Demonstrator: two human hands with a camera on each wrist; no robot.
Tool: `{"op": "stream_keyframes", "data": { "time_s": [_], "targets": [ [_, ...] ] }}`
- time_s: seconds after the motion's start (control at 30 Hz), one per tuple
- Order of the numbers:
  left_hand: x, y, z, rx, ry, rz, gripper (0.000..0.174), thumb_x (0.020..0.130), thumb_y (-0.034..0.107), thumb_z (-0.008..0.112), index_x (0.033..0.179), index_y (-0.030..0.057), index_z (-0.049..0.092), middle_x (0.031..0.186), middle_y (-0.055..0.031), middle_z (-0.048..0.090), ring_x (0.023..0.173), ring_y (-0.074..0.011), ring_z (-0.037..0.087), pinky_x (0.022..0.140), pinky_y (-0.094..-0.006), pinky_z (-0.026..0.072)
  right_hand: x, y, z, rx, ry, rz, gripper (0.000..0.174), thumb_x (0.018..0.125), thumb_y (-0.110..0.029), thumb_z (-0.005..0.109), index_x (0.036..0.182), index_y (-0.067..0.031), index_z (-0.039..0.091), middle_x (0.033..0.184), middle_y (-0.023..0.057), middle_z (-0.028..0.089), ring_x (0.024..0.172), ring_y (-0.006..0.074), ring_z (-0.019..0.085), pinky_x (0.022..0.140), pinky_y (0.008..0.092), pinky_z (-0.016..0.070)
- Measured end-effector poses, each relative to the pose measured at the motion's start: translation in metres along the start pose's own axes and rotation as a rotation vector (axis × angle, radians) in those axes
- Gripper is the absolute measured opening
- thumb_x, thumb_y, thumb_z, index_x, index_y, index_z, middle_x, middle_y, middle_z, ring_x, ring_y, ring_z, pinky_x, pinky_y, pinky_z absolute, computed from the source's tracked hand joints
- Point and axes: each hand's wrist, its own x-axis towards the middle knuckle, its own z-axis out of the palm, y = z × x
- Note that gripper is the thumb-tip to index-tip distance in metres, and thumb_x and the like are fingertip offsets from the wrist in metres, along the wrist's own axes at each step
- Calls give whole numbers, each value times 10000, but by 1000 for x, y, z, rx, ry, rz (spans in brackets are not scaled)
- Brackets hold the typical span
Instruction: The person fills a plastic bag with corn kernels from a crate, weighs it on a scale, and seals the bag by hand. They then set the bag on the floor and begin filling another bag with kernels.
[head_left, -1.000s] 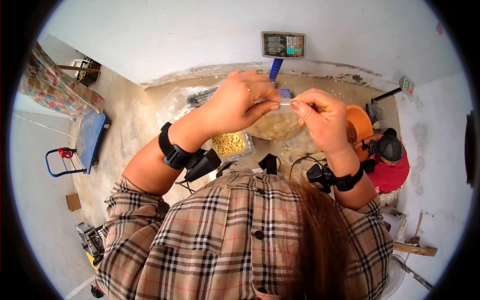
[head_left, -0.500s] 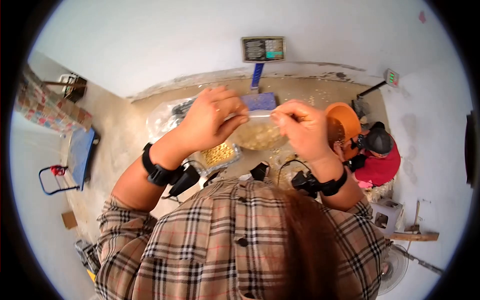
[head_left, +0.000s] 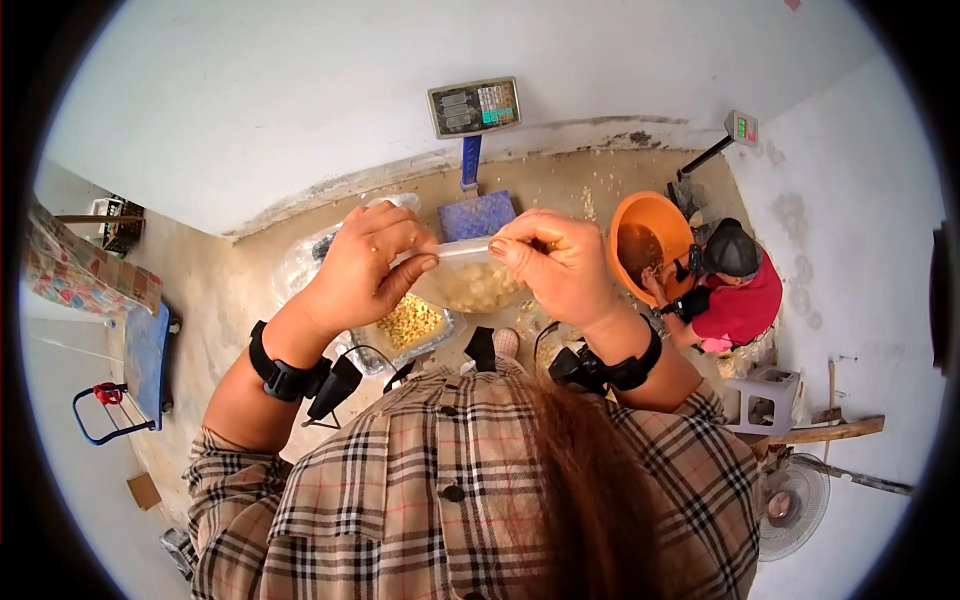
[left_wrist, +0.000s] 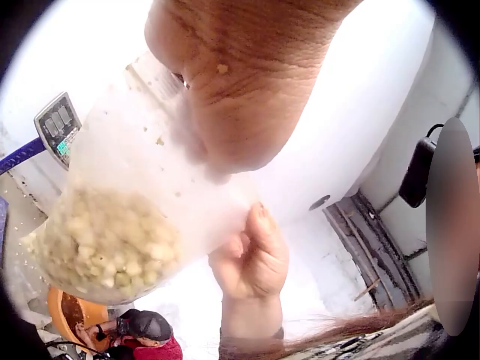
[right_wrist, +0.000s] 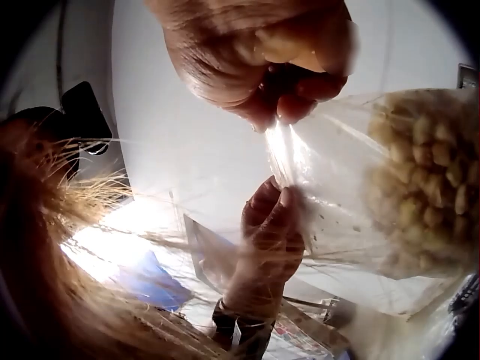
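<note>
Left hand (head_left: pixel 365 262), right hand (head_left: pixel 562 268): grips pinching bag (head_left: pixel 462 264) by top, head-view centre | pale chunks (head_left: pixel 482 292) inside (hazy from here) | tub (head_left: pixel 638 208), right

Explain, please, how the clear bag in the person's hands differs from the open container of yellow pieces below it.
The clear bag hangs with its top edge pinched by the left hand and the right hand; the open container sits lower, touched by neither. In the head view, the bag's pieces show through plastic and look paler; the open container's pieces lie uncovered and look yellower. Both hold many small pieces.
</note>
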Motion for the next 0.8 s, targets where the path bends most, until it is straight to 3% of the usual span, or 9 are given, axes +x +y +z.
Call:
{"op": "stream_keyframes", "data": {
  "time_s": [0.17, 0.37, 0.57, 0.67, 0.8],
  "targets": [
    [1, -3, 4, -1, 63, 42, 102, 694, 73, 631, 754, 76, 548, 729, -39, 542, 704, -244, 504, 614, -332, 366, 0, 1, -1, 21, 11, 26, 79, 736, -54, 634, 735, 23, 615, 649, 59, 588, 553, 94, 522, 503, 226, 409],
    [-5, -9, 5, 32, 55, 22, 97, 699, 66, 624, 755, 75, 546, 729, -40, 554, 709, -245, 509, 621, -335, 368, -5, 5, -9, 63, 20, 33, 81, 786, -40, 601, 761, 38, 598, 661, 24, 549, 527, 46, 458, 469, 186, 365],
    [-13, -11, 2, -22, -8, -43, 84, 719, 36, 607, 758, 33, 533, 762, -95, 542, 747, -269, 508, 679, -354, 391, -6, 7, -14, -6, 14, -44, 71, 791, -39, 590, 766, 27, 597, 634, 9, 539, 518, 43, 454, 469, 180, 360],
    [-18, -20, 6, -72, 89, -14, 92, 696, 23, 617, 738, 47, 539, 718, -81, 553, 704, -273, 521, 617, -345, 406, -7, 7, -18, 0, 50, 44, 79, 762, -50, 607, 749, 28, 612, 650, 31, 580, 580, 70, 496, 516, 211, 398],
    [-47, -55, -5, -14, 64, -185, 74, 689, -26, 595, 715, 15, 539, 726, -105, 549, 681, -269, 524, 595, -327, 426, -3, -2, -36, 136, 181, 141, 68, 776, -47, 594, 772, 19, 610, 657, -13, 565, 590, 45, 492, 508, 187, 387]
  ]
}}
